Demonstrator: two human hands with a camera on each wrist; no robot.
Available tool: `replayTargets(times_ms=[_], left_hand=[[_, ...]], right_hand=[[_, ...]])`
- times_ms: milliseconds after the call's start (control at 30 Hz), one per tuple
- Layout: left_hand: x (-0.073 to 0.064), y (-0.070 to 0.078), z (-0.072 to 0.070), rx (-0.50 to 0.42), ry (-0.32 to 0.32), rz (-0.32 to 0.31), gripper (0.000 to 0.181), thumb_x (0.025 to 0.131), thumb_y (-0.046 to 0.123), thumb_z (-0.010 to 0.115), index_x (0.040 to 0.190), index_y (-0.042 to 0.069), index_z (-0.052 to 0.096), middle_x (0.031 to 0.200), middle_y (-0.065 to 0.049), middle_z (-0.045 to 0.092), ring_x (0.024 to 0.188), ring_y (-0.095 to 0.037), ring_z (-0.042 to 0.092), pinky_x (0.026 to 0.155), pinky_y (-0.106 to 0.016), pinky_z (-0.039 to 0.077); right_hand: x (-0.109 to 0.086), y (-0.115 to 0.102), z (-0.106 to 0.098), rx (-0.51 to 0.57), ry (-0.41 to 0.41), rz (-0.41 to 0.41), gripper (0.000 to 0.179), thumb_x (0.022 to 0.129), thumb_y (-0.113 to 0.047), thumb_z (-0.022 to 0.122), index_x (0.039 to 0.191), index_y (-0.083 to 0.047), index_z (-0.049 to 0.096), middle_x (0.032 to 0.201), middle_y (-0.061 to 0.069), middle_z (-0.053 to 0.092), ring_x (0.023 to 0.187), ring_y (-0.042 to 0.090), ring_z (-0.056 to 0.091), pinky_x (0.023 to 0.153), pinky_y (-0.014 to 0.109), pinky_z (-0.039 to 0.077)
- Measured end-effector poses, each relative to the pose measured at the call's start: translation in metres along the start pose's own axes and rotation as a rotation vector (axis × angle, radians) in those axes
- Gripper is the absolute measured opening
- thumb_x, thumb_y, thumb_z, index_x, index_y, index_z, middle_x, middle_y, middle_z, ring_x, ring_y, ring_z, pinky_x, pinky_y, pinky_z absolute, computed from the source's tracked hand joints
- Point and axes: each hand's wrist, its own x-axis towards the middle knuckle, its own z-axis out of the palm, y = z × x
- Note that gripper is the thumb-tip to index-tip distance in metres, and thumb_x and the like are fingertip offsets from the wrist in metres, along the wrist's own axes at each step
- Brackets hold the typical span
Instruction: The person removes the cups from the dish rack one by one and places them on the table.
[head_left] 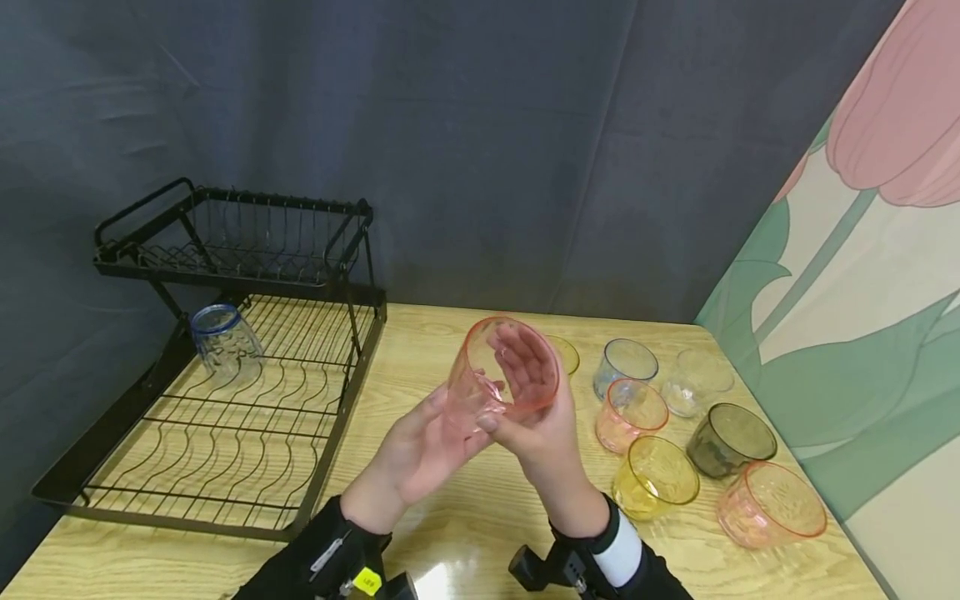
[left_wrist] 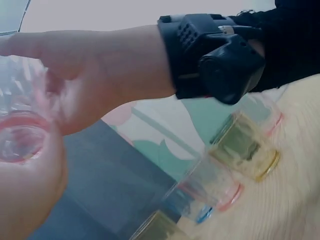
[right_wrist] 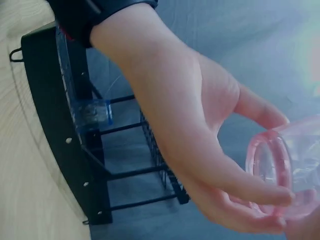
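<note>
Both hands hold a pink glass [head_left: 474, 367] up above the table, its mouth tilted toward the head camera. The left hand [head_left: 427, 454] grips it around the base from the lower left; the right wrist view shows that hand's thumb and fingers on either side of the pink base [right_wrist: 270, 165]. With the thumb on the near side and fingers behind the clear wall, the right hand [head_left: 546, 429] holds the glass on its right. In the left wrist view the right hand [left_wrist: 85, 75] reaches over the glass, whose pink edge [left_wrist: 22, 132] shows at the left.
A black two-tier drying rack [head_left: 358, 408] stands at left, with a blue-rimmed glass [head_left: 227, 342] upside down inside. Right of the hands stand several upright glasses, among them a yellow glass [head_left: 654, 483], a smoky glass [head_left: 727, 446] and a pink glass [head_left: 765, 508]. A dark curtain [head_left: 510, 167] hangs behind.
</note>
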Motion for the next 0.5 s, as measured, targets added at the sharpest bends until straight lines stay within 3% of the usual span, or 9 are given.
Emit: replayTargets(times_ms=[300, 500], left_hand=[[-0.01, 0.009, -0.008, 0.159, 0.128, -0.126, 0.07, 0.093, 0.028, 0.057, 0.147, 0.003, 0.021, 0.133, -0.004, 0.05, 0.12, -0.017, 0.051, 0.102, -0.03, 0.046], [-0.015, 0.019, -0.011, 0.398, 0.221, -0.151, 0.072, 0.093, 0.019, 0.057, 0.149, 0.005, 0.014, 0.15, -0.026, 0.026, 0.124, -0.026, 0.048, 0.103, -0.036, 0.045]], right_hand=[[-0.01, -0.004, -0.013, -0.191, -0.047, 0.182, 0.088, 0.068, -0.012, 0.083, 0.137, 0.005, 0.031, 0.135, 0.005, 0.048, 0.128, 0.025, 0.043, 0.111, 0.024, 0.035], [-0.015, -0.001, -0.024, -0.254, -0.043, 0.188, 0.088, 0.061, 0.014, 0.077, 0.136, 0.005, 0.031, 0.135, 0.004, 0.049, 0.126, 0.023, 0.044, 0.111, 0.023, 0.033]])
